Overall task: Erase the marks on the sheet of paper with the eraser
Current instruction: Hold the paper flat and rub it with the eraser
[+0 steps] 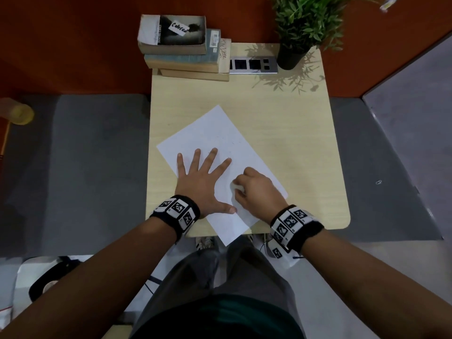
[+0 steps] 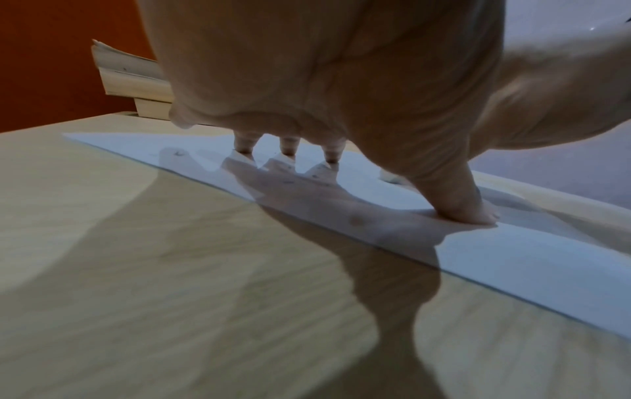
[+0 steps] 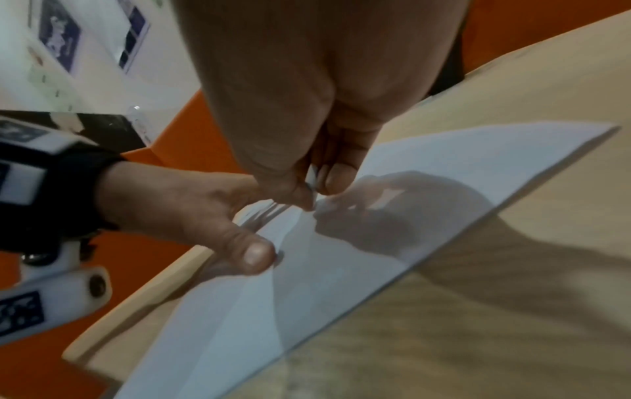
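Note:
A white sheet of paper (image 1: 217, 133) lies at an angle on the light wooden desk (image 1: 293, 143), its near corner hanging over the front edge. Faint pencil marks (image 1: 231, 144) show near its middle. My left hand (image 1: 203, 177) lies flat on the sheet with fingers spread, thumb pressing near the lower part. My right hand (image 1: 254, 189) is curled round a small white eraser (image 1: 237, 186), held down on the paper just right of the left hand. In the right wrist view the eraser (image 3: 312, 175) shows only as a sliver between thumb and fingers. The left wrist view shows the fingertips (image 2: 288, 147) on the paper (image 2: 375, 197).
A stack of books (image 1: 182, 47) stands at the desk's back left. A socket panel (image 1: 253, 64) and a potted plant (image 1: 300, 28) are at the back right. An orange wall runs behind; grey floor flanks the desk. My legs are under the front edge.

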Tool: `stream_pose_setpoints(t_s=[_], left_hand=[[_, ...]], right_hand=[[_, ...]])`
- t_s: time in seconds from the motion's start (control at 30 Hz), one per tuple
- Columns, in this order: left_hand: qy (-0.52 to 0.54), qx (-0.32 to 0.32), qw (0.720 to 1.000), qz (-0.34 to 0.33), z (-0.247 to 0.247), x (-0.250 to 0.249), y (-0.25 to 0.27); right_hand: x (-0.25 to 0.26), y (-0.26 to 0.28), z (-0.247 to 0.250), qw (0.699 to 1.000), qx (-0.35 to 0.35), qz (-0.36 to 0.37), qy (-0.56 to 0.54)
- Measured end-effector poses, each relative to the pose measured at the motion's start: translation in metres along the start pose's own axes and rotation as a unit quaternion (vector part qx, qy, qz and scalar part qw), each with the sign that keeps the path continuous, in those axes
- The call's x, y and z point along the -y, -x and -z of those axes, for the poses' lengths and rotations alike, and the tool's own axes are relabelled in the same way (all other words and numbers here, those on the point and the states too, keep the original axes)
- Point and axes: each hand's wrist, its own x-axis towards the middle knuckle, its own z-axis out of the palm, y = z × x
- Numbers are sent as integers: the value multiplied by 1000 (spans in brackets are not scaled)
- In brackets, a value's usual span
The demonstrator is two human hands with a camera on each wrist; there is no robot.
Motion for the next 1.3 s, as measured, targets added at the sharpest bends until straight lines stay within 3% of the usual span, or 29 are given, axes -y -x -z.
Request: stream_pose_setpoints(t_s=[0.07, 0.23, 0.4, 0.57, 0.73, 0.9, 1.03, 1.17, 1.3], left_hand=[[-1, 6, 1000, 3, 2, -1, 0], [9, 18, 1000, 7, 4, -2, 0], [9, 14, 1000, 7, 3, -1, 0], [9, 23, 1000, 9, 4, -2, 0], [9, 22, 1000, 8, 6, -1, 1], [4, 26, 1000, 8, 8, -2, 2], [8, 26, 1000, 6, 8, -1, 2], [-1, 26, 1000, 3, 10, -1, 2], [22, 10, 1000, -14, 14, -5, 0]], right_hand=[[-5, -7, 7, 1000, 8, 6, 10], [-13, -22, 15, 997, -58, -49, 3], [0, -14, 9, 998, 31, 31, 41], [-15, -31, 20, 997, -61, -51, 15], [-3, -14, 12, 999, 25, 21, 43], [-27, -22, 25, 992, -91, -87, -9], [-10, -3, 10, 1000, -18, -20, 10], [-28, 8, 17, 996, -66, -61, -27], [-31, 31, 11, 995, -73, -57, -47]])
